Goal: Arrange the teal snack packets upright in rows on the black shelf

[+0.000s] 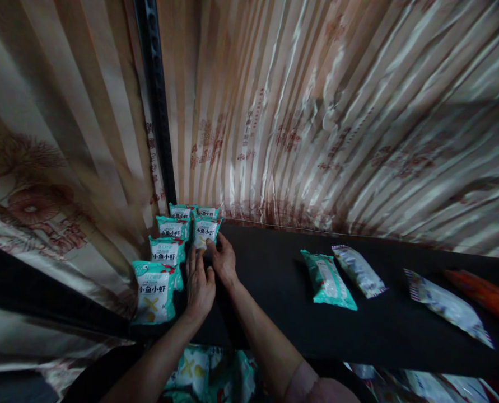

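Observation:
A teal-and-white snack bag (205,230) stands upright at the front of the right-hand row on the black shelf. My right hand (224,260) grips its lower right side, thumb on the front and fingers around the edge. Just below the bag, my left hand (200,285) has its fingers stretched toward the lower left corner; the fingertips seem to touch it. To the left is a row of matching bags, with the nearest snack bag (153,296) largest in view. Behind the held bag, another snack bag (207,212) shows only its top.
On the black shelf (270,268) to the right lie a teal bag (329,280), a white bag (358,271), another white packet (446,305) and an orange packet (484,291). More teal bags (194,372) sit below the front edge. Patterned curtain (253,140) and a dark post (157,95) stand behind.

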The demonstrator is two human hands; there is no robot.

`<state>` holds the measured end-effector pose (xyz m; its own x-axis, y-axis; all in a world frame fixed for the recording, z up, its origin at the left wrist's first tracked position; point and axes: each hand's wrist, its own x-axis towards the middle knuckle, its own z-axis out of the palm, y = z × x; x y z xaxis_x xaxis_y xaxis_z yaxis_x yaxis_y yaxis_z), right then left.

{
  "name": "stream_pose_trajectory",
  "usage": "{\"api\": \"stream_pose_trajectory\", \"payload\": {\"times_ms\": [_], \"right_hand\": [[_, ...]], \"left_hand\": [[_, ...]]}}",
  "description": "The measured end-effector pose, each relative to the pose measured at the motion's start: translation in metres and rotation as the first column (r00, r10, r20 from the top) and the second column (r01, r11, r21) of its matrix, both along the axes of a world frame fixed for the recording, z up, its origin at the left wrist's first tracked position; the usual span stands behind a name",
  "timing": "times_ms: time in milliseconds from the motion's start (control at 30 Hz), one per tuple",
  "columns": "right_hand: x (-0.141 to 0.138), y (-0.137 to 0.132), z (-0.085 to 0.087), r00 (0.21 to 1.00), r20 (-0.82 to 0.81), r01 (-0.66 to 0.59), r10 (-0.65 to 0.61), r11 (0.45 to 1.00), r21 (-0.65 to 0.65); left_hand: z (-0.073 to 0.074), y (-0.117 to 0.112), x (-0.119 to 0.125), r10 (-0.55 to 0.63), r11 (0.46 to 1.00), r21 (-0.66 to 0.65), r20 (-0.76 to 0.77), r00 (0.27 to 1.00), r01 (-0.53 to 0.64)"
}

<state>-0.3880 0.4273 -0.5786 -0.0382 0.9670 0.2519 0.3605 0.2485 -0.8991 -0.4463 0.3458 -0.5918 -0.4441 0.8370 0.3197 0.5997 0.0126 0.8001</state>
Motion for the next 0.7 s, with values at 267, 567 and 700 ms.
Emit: {"api": "stream_pose_trajectory", "payload": {"times_ms": [267, 567, 700], "right_hand": [[-0.001, -0.013, 0.027, 0.975, 0.223, -0.032, 0.009, 0.994, 0.100], [-0.001, -0.001, 0.016, 0.990, 0.137, -0.035, 0.039, 0.999, -0.030], [-0.001, 0.002, 0.018, 0.980, 0.199, -0.022, 0.028, 0.999, -0.035]], "left_hand": [[-0.001, -0.001, -0.001, 0.038, 0.999, 0.038, -0.033, 0.999, -0.036], [0.001, 0.002, -0.001, 0.038, 0.999, 0.024, -0.034, 0.999, -0.037], [0.000, 0.003, -0.002, 0.042, 0.999, 0.032, -0.050, 0.998, -0.041]]}}
